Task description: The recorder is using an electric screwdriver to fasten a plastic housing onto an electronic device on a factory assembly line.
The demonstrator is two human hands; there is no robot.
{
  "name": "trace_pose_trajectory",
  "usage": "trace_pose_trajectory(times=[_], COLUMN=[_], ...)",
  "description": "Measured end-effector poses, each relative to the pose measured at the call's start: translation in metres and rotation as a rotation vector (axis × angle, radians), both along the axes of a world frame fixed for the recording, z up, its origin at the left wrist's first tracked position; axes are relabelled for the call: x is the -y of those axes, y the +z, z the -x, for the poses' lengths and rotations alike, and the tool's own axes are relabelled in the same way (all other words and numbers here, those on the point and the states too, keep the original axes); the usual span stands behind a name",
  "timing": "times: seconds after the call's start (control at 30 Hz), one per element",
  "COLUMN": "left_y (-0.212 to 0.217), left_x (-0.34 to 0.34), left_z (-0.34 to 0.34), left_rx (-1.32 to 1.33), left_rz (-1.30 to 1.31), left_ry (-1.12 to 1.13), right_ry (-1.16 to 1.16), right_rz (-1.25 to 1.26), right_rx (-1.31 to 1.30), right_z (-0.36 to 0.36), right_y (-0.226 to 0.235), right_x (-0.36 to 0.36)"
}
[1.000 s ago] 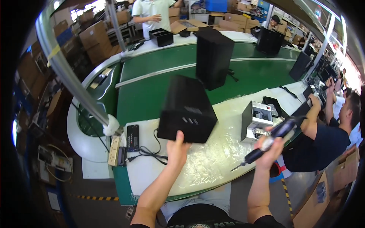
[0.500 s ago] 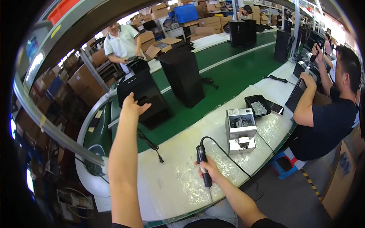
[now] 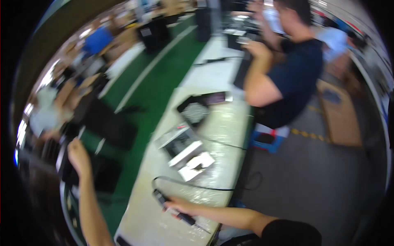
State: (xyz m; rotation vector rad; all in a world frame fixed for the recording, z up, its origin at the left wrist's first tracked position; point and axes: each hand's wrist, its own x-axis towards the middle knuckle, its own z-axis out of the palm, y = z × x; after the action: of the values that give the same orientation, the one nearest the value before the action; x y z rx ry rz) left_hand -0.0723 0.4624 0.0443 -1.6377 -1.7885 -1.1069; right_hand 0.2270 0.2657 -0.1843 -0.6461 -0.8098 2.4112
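The whole view is smeared by motion. At the far left, my left hand (image 3: 79, 156) is at the upper edge of a black tower-shaped case (image 3: 104, 174), its fingers looking curled in against it; their exact hold is blurred. Low in the middle, my right hand (image 3: 180, 205) is wrapped round a black electric screwdriver (image 3: 159, 197). The screwdriver tilts, its thin bit pointing down to the right over the pale worktop (image 3: 143, 213). A black cord loops from its upper end. Beyond it stands a silver-grey screw feeder (image 3: 180, 143).
A black tray (image 3: 180, 108) of small screws and a dark phone-like slab (image 3: 215, 97) lie past the feeder. Another black case (image 3: 102, 119) stands on the green conveyor (image 3: 154, 98). At right, a co-worker in a dark shirt (image 3: 297, 65) works beside a blue stool (image 3: 264, 139).
My view has swung to the right, so the scene has shifted left and tilted. My left hand, earlier spread above the black case, is now curled at its edge. The right hand keeps the screwdriver.
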Motion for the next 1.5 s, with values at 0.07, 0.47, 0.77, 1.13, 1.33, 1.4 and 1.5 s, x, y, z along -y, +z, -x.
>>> trace_pose_trajectory(times=[0.07, 0.47, 0.77, 1.13, 1.33, 1.4, 1.5], left_y=[0.031, 0.078, 0.07, 0.097, 0.126, 0.103, 0.093], left_x=[-0.045, -0.04, -0.113, 0.002, 0.104, 0.147, 0.233], left_z=[0.043, -0.132, -0.055, -0.08, -0.029, -0.01, -0.03], left_rx=[-0.268, -0.669, -0.64, -0.869, -0.576, -0.425, 0.191], left_rz=[0.09, 0.571, 0.408, 0.225, 0.411, -0.058, 0.175], left_ry=[-0.142, 0.411, -0.34, -0.514, -0.442, -0.363, -0.271], right_ry=[0.019, -0.049, -0.072, -0.03, 0.139, 0.169, 0.174], right_rz=[-0.002, -0.203, -0.037, -0.247, -0.124, -0.285, -0.283], right_rx=[-0.085, -0.052, -0.185, -0.228, -0.258, -0.313, -0.105], right_z=[0.014, 0.008, 0.003, 0.036, 0.009, -0.022, -0.094], right_y=[0.008, -0.005, 0.015, -0.043, -0.011, 0.023, 0.033], right_x=[0.004, 0.006, 0.007, -0.017, 0.023, 0.048, 0.07])
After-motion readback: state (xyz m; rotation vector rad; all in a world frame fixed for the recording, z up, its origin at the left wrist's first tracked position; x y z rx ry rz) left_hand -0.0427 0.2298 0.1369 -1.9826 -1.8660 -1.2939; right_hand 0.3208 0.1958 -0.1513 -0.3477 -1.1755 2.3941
